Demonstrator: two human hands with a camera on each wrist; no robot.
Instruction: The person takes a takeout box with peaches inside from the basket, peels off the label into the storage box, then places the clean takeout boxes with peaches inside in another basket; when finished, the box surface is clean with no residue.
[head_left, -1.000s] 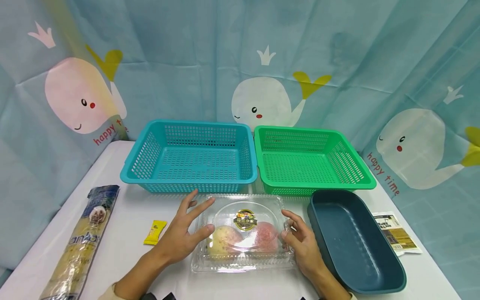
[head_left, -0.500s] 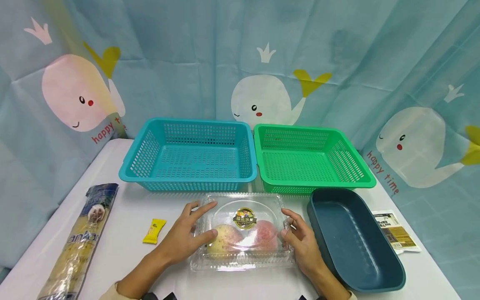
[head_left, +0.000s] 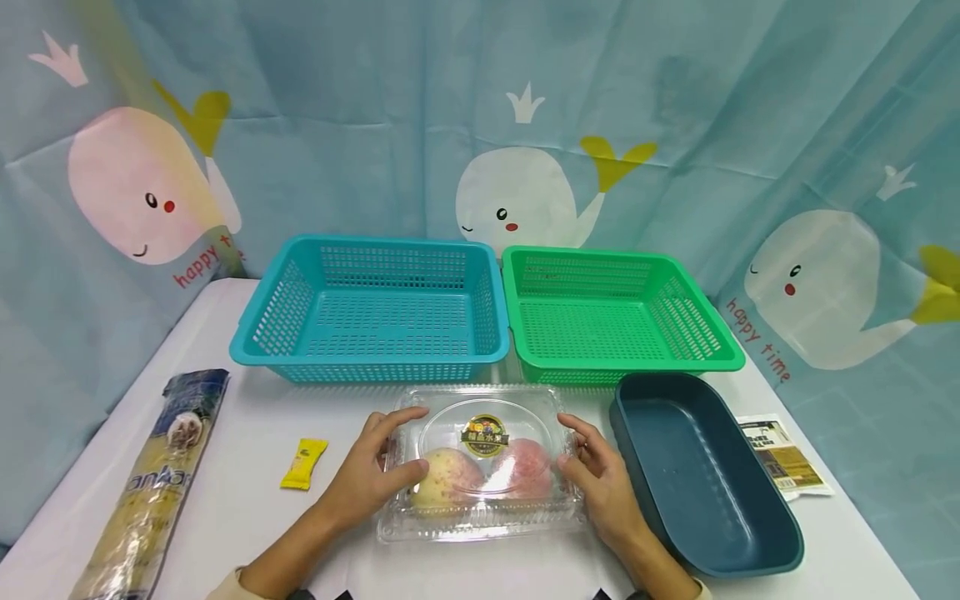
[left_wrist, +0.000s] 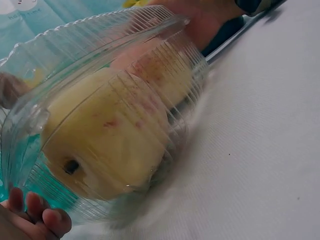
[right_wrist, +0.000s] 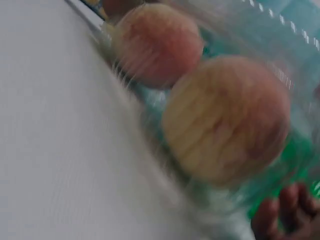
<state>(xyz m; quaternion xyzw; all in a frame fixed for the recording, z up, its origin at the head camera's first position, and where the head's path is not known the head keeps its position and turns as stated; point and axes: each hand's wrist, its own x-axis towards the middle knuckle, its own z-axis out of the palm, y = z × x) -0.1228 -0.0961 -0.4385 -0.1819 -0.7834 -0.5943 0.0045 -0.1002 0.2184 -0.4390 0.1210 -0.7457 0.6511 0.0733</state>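
A clear plastic clamshell fruit box (head_left: 480, 523) with a round gold-and-black label on its lid lies in front of me. Inside are two peaches, a pale yellow one (head_left: 447, 477) on the left and a pinker one (head_left: 528, 468) on the right. My left hand (head_left: 375, 467) grips the box's left side, thumb and index finger over the lid's edge. Its other fingers curl low beside the wall in the left wrist view. On the opposite side my right hand (head_left: 603, 483) holds the box likewise, its curled fingertips (right_wrist: 290, 200) low at the wall in the blurred right wrist view.
Behind the box stand a blue basket (head_left: 371, 372) and a green basket (head_left: 630, 367), side by side. A dark blue tub (head_left: 697, 483) is right of my right hand, with a packet (head_left: 783, 458) beyond it. A yellow sachet (head_left: 304, 464) and a long noodle pack (head_left: 157, 483) lie left.
My left hand's raised, spread fingers have come down and closed in on the box's left side. The right hand keeps its hold and the box stays in place. The head view has shifted slightly.
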